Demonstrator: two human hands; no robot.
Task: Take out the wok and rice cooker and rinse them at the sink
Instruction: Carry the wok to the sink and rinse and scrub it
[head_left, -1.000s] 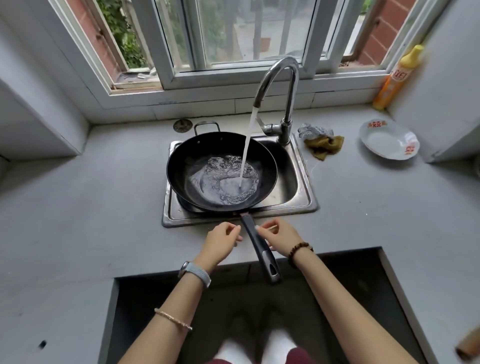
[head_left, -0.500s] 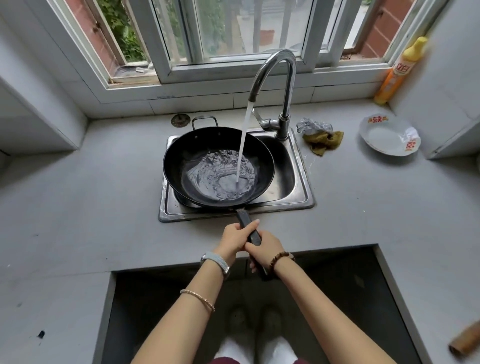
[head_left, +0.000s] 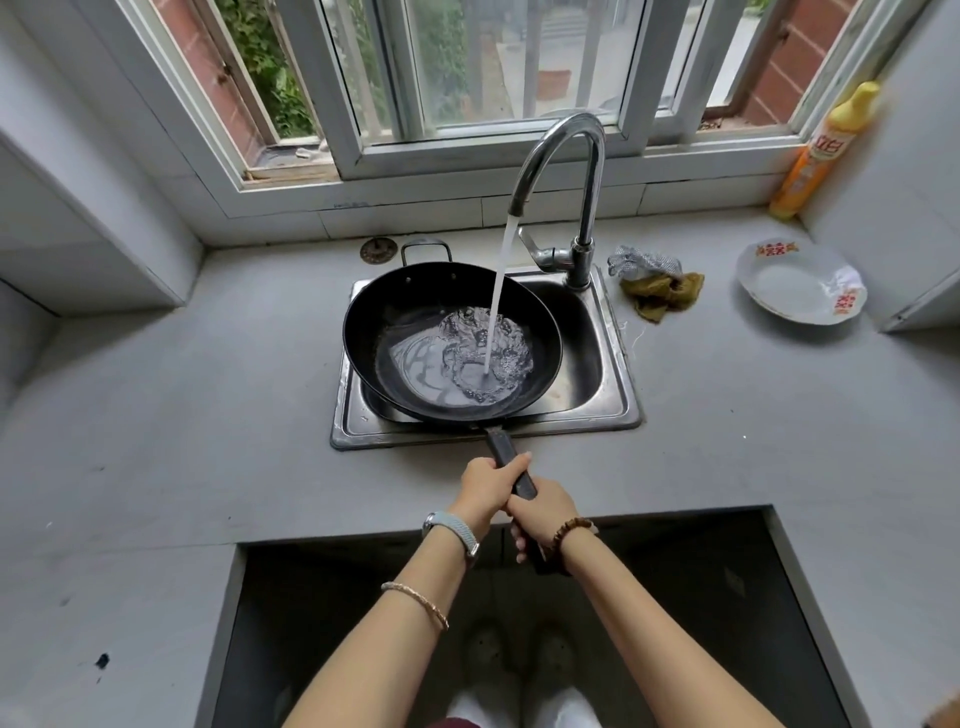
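At the steel sink beneath a window, we find the faucet running, with crumpled cloths, a white plate and a yellow bottle to the right. Our grip hides most of the handle. Across the basin sits the black wok, water pooling inside; our left hand and right hand both clasp its handle.

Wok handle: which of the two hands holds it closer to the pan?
The left hand, wearing the watch; the right hand, with the bead bracelet, holds the end of the wok handle.
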